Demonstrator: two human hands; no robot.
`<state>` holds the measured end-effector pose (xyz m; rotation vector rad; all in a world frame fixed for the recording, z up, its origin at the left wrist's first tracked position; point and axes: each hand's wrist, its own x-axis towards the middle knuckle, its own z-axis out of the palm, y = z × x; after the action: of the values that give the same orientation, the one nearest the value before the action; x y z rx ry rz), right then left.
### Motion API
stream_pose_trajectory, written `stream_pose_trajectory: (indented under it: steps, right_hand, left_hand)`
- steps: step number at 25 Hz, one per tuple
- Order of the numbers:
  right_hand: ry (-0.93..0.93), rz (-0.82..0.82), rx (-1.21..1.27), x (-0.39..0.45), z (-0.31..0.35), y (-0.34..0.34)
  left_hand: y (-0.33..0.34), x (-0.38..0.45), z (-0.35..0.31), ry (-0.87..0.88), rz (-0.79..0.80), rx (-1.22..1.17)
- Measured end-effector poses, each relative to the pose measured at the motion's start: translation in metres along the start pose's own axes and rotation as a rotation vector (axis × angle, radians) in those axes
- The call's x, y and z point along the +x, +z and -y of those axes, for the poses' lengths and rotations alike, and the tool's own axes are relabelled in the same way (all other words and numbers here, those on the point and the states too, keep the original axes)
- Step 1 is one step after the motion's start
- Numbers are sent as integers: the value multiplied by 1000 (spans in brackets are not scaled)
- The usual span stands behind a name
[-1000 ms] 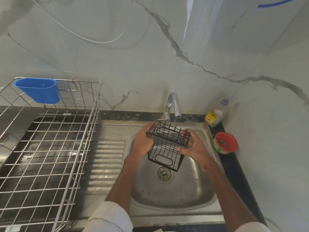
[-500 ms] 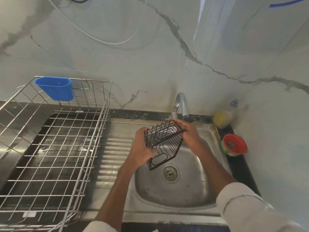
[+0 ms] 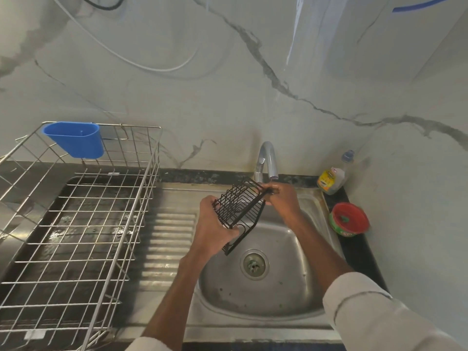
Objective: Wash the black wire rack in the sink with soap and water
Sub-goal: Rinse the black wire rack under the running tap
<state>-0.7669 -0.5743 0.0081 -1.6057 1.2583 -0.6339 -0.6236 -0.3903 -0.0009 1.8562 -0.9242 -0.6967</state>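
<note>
The black wire rack (image 3: 240,209) hangs tilted over the steel sink (image 3: 291,295), just below the tap (image 3: 267,160). My left hand (image 3: 215,229) grips its lower left side, fingers curled round the wires. At the rack's upper right corner, under the spout, my right hand (image 3: 283,201) pinches the top wire. I cannot make out any running water. The drain (image 3: 254,264) lies open beneath the rack.
A large steel wire dish rack (image 3: 76,236) with a blue plastic cup (image 3: 76,140) covers the drainboard on the left. A yellow dish soap bottle (image 3: 331,178) and a red soap tub (image 3: 349,219) stand on the dark counter right of the sink, against the marble wall.
The rack has been turned and tilted up toward the tap. My right hand moved from its right side to the upper corner under the spout; my left hand slid lower along it.
</note>
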Motion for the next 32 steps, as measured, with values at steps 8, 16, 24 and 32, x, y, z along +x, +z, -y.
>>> stream_pose_trajectory:
  steps: [8, 16, 24, 32]
  right_hand:
    - [97, -121, 99, -37, -20, -31]
    - [37, 194, 167, -81, -45, -65]
    - [126, -99, -75, -103, -33, -75]
    - [85, -324, -190, -116, -40, -32]
  left_hand:
    - [15, 10, -19, 41, 46, -14]
    - [17, 52, -32, 25, 374, -27]
    - [61, 85, -46, 49, 514, -78]
    - [73, 52, 0, -155, 313, -242]
